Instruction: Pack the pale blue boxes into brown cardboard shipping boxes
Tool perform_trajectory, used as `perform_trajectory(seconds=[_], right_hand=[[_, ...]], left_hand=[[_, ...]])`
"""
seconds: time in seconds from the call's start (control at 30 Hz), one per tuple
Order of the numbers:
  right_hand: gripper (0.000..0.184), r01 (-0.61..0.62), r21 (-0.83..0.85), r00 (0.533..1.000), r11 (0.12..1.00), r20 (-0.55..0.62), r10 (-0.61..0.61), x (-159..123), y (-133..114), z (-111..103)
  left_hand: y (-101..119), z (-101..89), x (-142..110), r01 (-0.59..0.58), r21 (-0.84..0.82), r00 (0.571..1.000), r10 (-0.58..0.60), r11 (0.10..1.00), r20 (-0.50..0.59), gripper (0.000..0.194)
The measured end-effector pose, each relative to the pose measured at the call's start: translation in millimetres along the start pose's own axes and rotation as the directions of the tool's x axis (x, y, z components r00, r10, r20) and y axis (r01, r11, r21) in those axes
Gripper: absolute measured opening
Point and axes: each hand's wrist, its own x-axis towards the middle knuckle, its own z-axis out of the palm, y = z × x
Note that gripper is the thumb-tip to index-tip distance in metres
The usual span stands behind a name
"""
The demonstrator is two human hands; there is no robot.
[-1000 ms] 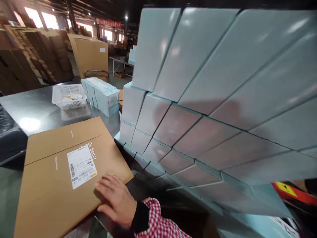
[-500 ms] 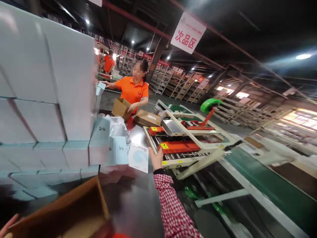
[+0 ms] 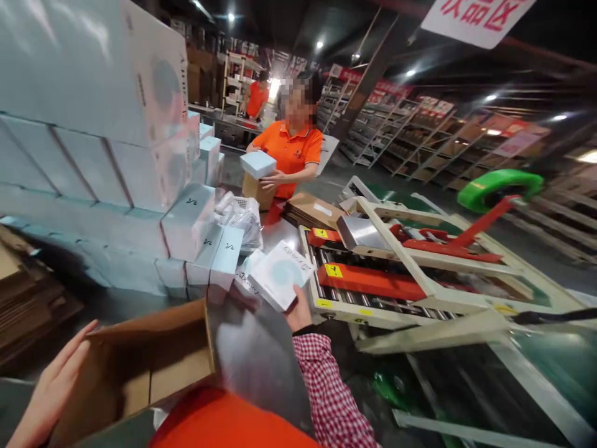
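An open cardboard box (image 3: pixel 163 323), its inside bare, is tilted at the lower left in front of my body. My left hand (image 3: pixel 60 379) holds its left side, fingers along the outer wall; the thumb is hidden. Out ahead, my right hand (image 3: pixel 299 311) grips the near right edge of a white box (image 3: pixel 280 274) printed with a pale blue circle, tilted and raised. Partly behind it is another white box (image 3: pixel 246 279). Pale boxes with handwritten marks (image 3: pixel 226 249) stand just left of these.
Stacked white boxes (image 3: pixel 93 162) wall the left side. A conveyor machine with red guides (image 3: pixel 373 283) and a green tape roll (image 3: pixel 499 186) stands right. Across the metal table (image 3: pixel 254 348), a co-worker in orange (image 3: pixel 298 149) holds a pale box beside flat cartons (image 3: pixel 312 210).
My right hand, empty before near the conveyor's edge, now holds a white box. More of my left hand and the carton shows. The co-worker has brought a pale box over their carton.
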Motion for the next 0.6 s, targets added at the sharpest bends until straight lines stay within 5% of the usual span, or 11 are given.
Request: perform_trajectory(seconds=[0.1, 0.17, 0.23, 0.33, 0.43, 0.5, 0.53, 0.6], right_hand=[[0.050, 0.255, 0.014, 0.953, 0.967, 0.168, -0.254, -39.0, -11.6, 16.5], [0.056, 0.397, -0.054, 0.849, 0.916, 0.400, -0.345, -66.2, -11.5, 41.9], [0.068, 0.514, -0.158, 0.693, 0.843, 0.655, -0.300, -89.8, -3.5, 73.7], [0.086, 0.775, -0.273, 0.450, 0.569, 0.872, -0.194, -113.6, 16.2, 114.4], [0.085, 0.932, -0.254, 0.285, 0.259, 0.955, -0.087, -121.2, 32.9, 133.3], [0.079, 0.934, -0.226, 0.248, 0.276, 0.967, -0.049, -117.4, 40.1, 140.2], [0.075, 0.906, -0.234, 0.273, 0.352, 0.960, -0.065, -114.2, 43.2, 144.3], [0.064, 0.764, -0.270, 0.401, 0.586, 0.910, -0.103, -108.9, 50.5, 154.9]], left_hand=[[5.3, 6.9, -0.6, 0.063, -0.195, 0.998, -0.062, 0.979, 0.009, 0.061], [7.4, 9.4, -2.1, 0.069, -0.259, 0.997, -0.062, 0.963, 0.039, 0.069], [7.1, 11.5, -3.8, 0.073, -0.296, 0.996, -0.056, 0.952, 0.066, 0.075], [3.8, 15.0, -8.6, 0.039, -0.332, 0.999, -0.026, 0.942, 0.045, 0.079], [1.1, 18.4, -17.6, -0.028, -0.377, 1.000, 0.029, 0.926, -0.003, 0.072], [1.0, 20.4, -23.9, -0.069, -0.391, 0.998, 0.062, 0.918, -0.029, 0.066], [1.4, 21.0, -26.8, -0.082, -0.393, 0.997, 0.071, 0.916, -0.043, 0.065], [2.7, 20.5, -31.7, -0.097, -0.398, 0.995, 0.074, 0.912, -0.073, 0.063]])
